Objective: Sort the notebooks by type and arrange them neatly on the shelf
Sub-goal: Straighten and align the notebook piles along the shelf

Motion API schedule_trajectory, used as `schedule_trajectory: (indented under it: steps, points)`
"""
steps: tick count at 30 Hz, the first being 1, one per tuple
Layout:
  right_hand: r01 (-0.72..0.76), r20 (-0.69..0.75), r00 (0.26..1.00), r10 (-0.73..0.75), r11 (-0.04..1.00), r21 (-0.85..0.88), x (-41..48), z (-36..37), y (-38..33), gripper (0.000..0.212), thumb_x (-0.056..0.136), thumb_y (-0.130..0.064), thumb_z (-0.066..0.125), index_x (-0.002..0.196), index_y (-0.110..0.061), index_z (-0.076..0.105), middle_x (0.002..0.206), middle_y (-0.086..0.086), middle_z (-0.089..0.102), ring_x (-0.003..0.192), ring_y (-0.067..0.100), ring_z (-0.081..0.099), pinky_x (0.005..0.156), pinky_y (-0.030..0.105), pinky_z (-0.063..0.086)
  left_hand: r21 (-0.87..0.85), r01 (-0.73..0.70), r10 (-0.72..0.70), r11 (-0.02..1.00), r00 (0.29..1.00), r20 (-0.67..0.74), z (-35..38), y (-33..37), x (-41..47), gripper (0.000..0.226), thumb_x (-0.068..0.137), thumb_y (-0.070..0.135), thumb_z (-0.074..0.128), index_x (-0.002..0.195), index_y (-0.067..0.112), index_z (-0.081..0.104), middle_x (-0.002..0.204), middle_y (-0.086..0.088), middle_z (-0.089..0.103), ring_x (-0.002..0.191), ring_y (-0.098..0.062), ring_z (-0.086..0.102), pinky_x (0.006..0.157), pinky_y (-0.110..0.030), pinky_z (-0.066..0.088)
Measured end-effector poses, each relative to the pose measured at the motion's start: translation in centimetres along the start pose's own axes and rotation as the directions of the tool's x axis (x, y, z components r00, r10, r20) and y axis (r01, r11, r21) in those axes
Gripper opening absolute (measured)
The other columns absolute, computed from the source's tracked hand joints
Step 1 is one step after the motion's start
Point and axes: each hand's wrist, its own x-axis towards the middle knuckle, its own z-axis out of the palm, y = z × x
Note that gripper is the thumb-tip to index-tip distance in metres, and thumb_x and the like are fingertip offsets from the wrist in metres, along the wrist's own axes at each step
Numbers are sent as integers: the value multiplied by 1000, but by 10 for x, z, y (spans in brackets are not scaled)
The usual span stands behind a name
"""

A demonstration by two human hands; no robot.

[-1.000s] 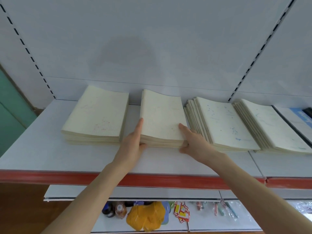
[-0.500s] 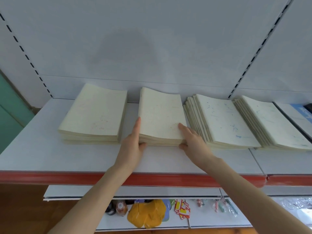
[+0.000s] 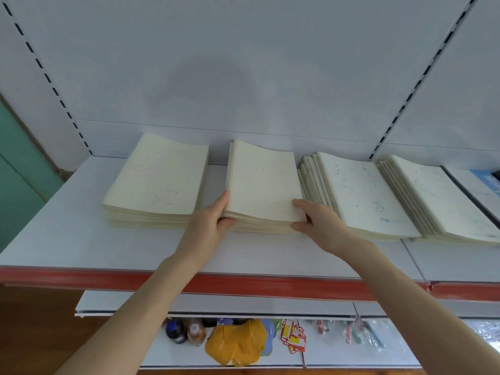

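Note:
Several stacks of cream notebooks lie in a row on the white shelf (image 3: 67, 239). My left hand (image 3: 209, 226) grips the left front corner of the second stack (image 3: 262, 182), thumb under its edge and fingers along its side. At that stack's right front corner, my right hand (image 3: 319, 226) holds on with a finger on the cover and the thumb at the lower edge. The left stack (image 3: 159, 180) lies squared. A fanned stack with blue marks (image 3: 359, 190) and another fanned stack (image 3: 438, 196) sit to the right.
A dark-edged notebook with a blue patch (image 3: 484, 182) lies at the far right. The shelf has a red front strip (image 3: 257, 285). Below, a lower shelf holds small bottles (image 3: 184, 331), a yellow item (image 3: 238, 342), red-yellow tags (image 3: 293, 338) and pens (image 3: 351, 331).
Both hands stay on the second stack's front corners. The stack's top notebooks have shifted slightly, and its left back edge now shows offset layers.

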Motion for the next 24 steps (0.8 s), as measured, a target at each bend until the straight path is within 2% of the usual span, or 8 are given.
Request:
schedule_trajectory:
  steps: [2, 3, 7, 11, 13, 16, 20, 24]
  points:
    - [5, -15, 1000, -5, 1000, -7, 2, -1, 0, 47, 94, -15, 52, 138, -9, 38, 80, -6, 48, 83, 16, 47, 73, 24, 36, -25, 6, -8, 1000, 999, -43, 2, -1, -1, 59, 83, -1, 64, 137, 5, 41, 128, -12, 57, 109, -8, 51, 84, -1, 30]
    - [4, -15, 1000, -4, 1000, -10, 2, -1, 0, 46, 94, -14, 52, 138, -9, 39, 78, -8, 46, 80, 16, 46, 72, 24, 35, -29, 4, -5, 1000, 999, -52, 2, 0, -2, 59, 82, -1, 65, 136, 5, 42, 127, -11, 57, 109, -6, 49, 85, 0, 30]
    - [25, -7, 1000, -25, 999, -40, 1, 0, 0, 47, 95, -15, 50, 140, -10, 35, 112, 7, 55, 87, 15, 46, 74, 23, 35, 11, -17, 18, 1000, 998, -56, 2, -2, -2, 57, 81, 1, 66, 134, 2, 44, 124, -14, 59, 111, -16, 56, 86, -6, 31]
    - [22, -9, 1000, -22, 999, -32, 1, 2, 1, 46, 96, -15, 48, 140, -11, 34, 109, 5, 51, 88, 15, 44, 74, 23, 33, 29, -11, 11, 1000, 1000, -22, -1, -2, 0, 57, 80, 4, 68, 133, 2, 46, 106, -19, 66, 99, -25, 61, 79, -12, 34]
    - [30, 10, 1000, -30, 999, -24, 0, 0, 2, 48, 96, -17, 48, 141, -11, 33, 111, 4, 51, 92, 15, 46, 75, 22, 33, 22, -13, 12, 1000, 1000, 17, -4, -1, -1, 59, 80, 8, 70, 134, 3, 46, 93, -16, 65, 86, -19, 56, 75, -16, 36]
    - [48, 19, 999, -48, 998, -36, 1, -2, 4, 50, 96, -18, 49, 143, -12, 32, 126, 5, 51, 103, 14, 46, 79, 19, 31, 43, -51, 50, 998, 999, 15, -8, 0, 0, 44, 81, 6, 67, 123, 0, 57, 76, -13, 58, 72, -13, 47, 65, -19, 35]
    - [50, 1, 999, -50, 999, -10, 3, -1, 7, 51, 95, -17, 50, 143, -12, 32, 134, 5, 48, 118, 20, 47, 89, 20, 33, 61, -52, 52, 997, 999, -10, -6, -1, 3, 41, 81, 7, 69, 119, -1, 60, 73, -5, 50, 65, -13, 42, 62, -21, 33]
    - [28, 10, 1000, -30, 990, 136, 8, -4, 11, 61, 93, -25, 55, 146, -17, 25, 145, 0, 37, 128, 18, 41, 103, 30, 37, 10, -58, 58, 998, 998, -13, -9, 5, 4, 44, 84, 38, 64, 111, 4, 60, 78, 4, 53, 71, -16, 46, 69, -29, 42]
